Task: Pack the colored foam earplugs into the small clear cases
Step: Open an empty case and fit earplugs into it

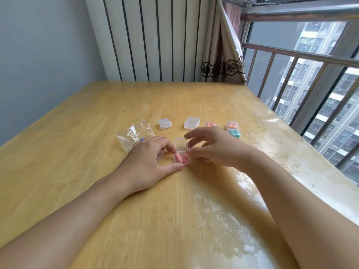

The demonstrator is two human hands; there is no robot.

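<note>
A small clear case (182, 159) sits on the wooden table (97, 117) with its lid (180, 144) standing up; two pink earplugs (181, 158) lie inside. My left hand (149, 162) pinches the case base between index finger and thumb. My right hand (209, 146) holds the lid's right edge with index finger on top and thumb at the hinge corner. Two empty clear cases (165, 123) (192, 122) stand farther back. Cases holding orange earplugs (211, 124) (232, 125) and green earplugs (234, 133) sit at the back right. A blue earplug (142, 139) peeks out behind my left hand.
A crumpled clear plastic bag (134, 133) lies left of my left hand. The table's right edge runs along a window with metal railing (291, 53). A curtain (221, 45) and a ribbed white panel (147, 35) stand behind the table.
</note>
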